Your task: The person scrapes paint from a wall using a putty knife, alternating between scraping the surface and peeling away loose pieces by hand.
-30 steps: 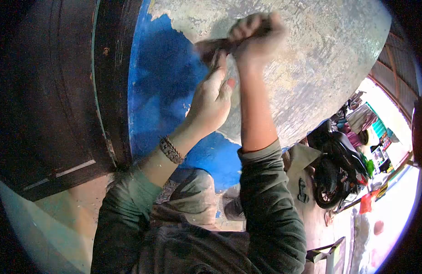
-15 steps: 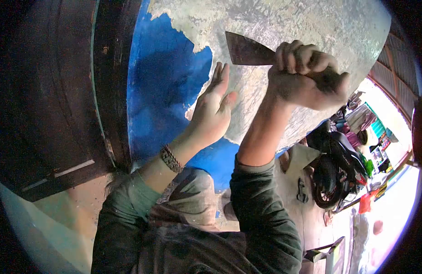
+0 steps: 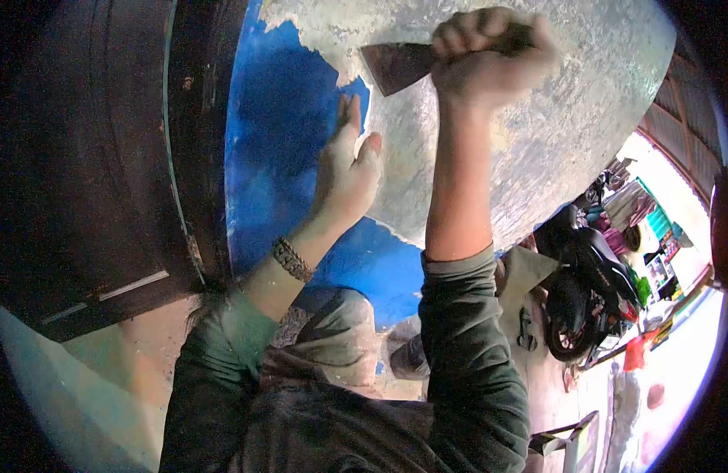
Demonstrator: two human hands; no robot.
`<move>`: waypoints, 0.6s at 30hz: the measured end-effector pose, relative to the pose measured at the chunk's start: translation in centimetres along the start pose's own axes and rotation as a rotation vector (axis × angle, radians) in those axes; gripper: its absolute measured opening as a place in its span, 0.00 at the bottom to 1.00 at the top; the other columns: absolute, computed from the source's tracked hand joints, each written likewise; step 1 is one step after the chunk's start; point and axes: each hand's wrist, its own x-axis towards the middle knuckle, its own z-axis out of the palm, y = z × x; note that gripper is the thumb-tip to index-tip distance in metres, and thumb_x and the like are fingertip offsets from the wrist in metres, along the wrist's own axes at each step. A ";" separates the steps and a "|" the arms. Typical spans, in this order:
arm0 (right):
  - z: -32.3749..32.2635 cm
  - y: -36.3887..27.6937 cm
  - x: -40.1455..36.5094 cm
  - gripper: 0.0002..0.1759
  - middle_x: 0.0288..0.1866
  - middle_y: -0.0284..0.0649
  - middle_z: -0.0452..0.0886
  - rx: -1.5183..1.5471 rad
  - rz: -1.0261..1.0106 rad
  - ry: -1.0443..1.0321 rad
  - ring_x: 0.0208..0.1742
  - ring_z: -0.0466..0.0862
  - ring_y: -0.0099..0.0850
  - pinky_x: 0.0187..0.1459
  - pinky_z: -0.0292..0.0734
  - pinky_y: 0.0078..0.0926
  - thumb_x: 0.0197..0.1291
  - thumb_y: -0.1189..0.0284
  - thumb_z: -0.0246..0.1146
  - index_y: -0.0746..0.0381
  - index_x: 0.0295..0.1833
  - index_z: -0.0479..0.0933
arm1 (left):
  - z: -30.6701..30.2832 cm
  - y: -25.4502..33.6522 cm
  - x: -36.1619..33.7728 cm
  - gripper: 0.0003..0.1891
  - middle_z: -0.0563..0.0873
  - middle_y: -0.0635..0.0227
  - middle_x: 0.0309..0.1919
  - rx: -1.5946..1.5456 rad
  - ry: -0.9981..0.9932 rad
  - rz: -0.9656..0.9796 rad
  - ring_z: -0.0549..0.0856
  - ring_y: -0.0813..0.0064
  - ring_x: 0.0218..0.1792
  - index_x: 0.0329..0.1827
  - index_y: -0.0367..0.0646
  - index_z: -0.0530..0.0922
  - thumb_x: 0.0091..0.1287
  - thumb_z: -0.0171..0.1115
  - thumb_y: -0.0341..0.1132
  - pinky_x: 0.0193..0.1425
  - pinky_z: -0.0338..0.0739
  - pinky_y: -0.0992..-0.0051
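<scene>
My right hand (image 3: 502, 67) is wrapped round the handle of a putty knife (image 3: 397, 66), its wide dark blade pointing left. The blade lies over the grey, rough bare wall (image 3: 521, 158), close to the ragged edge of the blue paint (image 3: 281, 126). Lower and to the left, my left hand (image 3: 348, 173) has its fingers stretched upward and its thumb apart, with nothing in it. Its fingertips overlap the border between blue paint and bare plaster. A braided bracelet (image 3: 293, 258) circles that wrist.
A dark wooden door (image 3: 88, 158) with its frame stands close on the left. Beyond the wall on the right are a parked motorcycle (image 3: 580, 292), a sandal (image 3: 527, 329) on the floor and hanging cloths. My bent knee (image 3: 340, 327) is below my hands.
My right hand and the putty knife have moved up and to the left, the blade tilting downward. My left hand has shifted slightly left and stays open.
</scene>
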 end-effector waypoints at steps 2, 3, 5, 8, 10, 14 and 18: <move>-2.3 2.8 2.2 0.25 0.10 0.30 0.57 0.086 0.027 -0.025 0.10 0.57 0.28 0.13 0.55 0.26 0.62 0.51 0.49 0.54 0.18 0.60 | -0.5 0.2 0.2 0.29 0.56 0.36 0.68 0.039 0.043 -0.042 0.55 0.49 0.72 0.67 0.23 0.55 0.66 0.50 0.30 0.74 0.50 0.65; -1.7 4.8 2.3 0.24 0.10 0.30 0.56 -0.162 0.040 0.185 0.10 0.58 0.26 0.14 0.55 0.24 0.62 0.53 0.49 0.54 0.17 0.60 | -0.6 0.2 0.0 0.29 0.56 0.36 0.68 0.041 0.044 -0.045 0.55 0.49 0.72 0.67 0.23 0.55 0.66 0.50 0.30 0.74 0.50 0.65; 2.2 5.5 0.7 0.22 0.10 0.29 0.55 -0.017 0.228 0.237 0.11 0.57 0.26 0.15 0.51 0.23 0.61 0.55 0.50 0.52 0.17 0.59 | -0.8 0.3 0.1 0.29 0.56 0.36 0.68 0.009 0.042 -0.045 0.55 0.49 0.72 0.67 0.23 0.54 0.66 0.50 0.30 0.74 0.50 0.65; 1.2 4.0 1.9 0.22 0.09 0.29 0.54 0.206 0.284 0.186 0.10 0.55 0.25 0.14 0.49 0.23 0.61 0.55 0.50 0.52 0.17 0.59 | -1.7 0.1 -0.6 0.29 0.57 0.45 0.71 0.059 0.081 -0.075 0.57 0.62 0.72 0.69 0.26 0.55 0.67 0.51 0.28 0.74 0.49 0.71; 0.6 5.1 2.0 0.24 0.10 0.29 0.54 0.143 0.312 0.157 0.10 0.55 0.24 0.14 0.49 0.23 0.61 0.54 0.50 0.52 0.16 0.58 | -1.9 -1.2 -0.6 0.29 0.56 0.42 0.70 0.047 0.100 -0.084 0.56 0.57 0.72 0.68 0.25 0.55 0.66 0.50 0.29 0.74 0.50 0.68; 1.9 5.2 1.5 0.24 0.10 0.28 0.53 0.110 0.368 0.141 0.10 0.54 0.24 0.14 0.48 0.23 0.61 0.53 0.50 0.51 0.16 0.56 | -2.2 -2.2 -1.5 0.29 0.57 0.40 0.69 0.000 0.108 -0.187 0.56 0.53 0.72 0.68 0.25 0.55 0.67 0.50 0.29 0.75 0.50 0.66; 1.5 5.5 1.1 0.24 0.10 0.26 0.54 0.044 0.261 0.056 0.10 0.56 0.24 0.15 0.52 0.22 0.62 0.53 0.49 0.52 0.16 0.59 | -2.9 -2.8 -2.3 0.28 0.59 0.40 0.68 -0.014 0.132 -0.248 0.58 0.53 0.71 0.68 0.25 0.57 0.66 0.51 0.30 0.74 0.51 0.67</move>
